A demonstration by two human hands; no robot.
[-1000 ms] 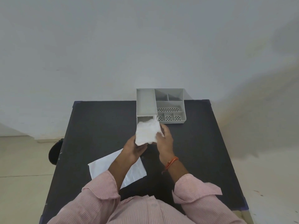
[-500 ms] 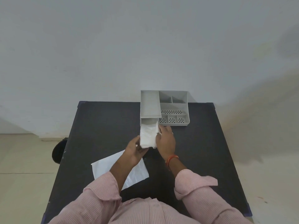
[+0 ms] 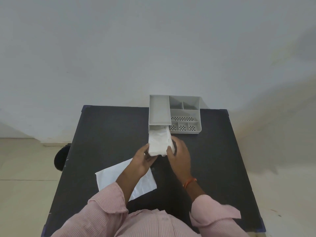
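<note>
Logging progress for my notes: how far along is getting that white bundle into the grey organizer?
Done: one end of the white bundle is inside the low front opening of the grey organizer. In hand: the left hand and right hand grip its near end, most of it outside. Left, likely: pushing the rest in; a flat white sheet lies on the table.

Both forearms rise from the lower middle of the frame, bare below pink striped sleeves pushed up toward the elbows. The left hand sits just left of centre, thumb raised, fingers curled under a white bundle. The right hand, its back to the camera, grips the bundle's right side, thumb on the near edge. An orange thread circles the right wrist.
</note>
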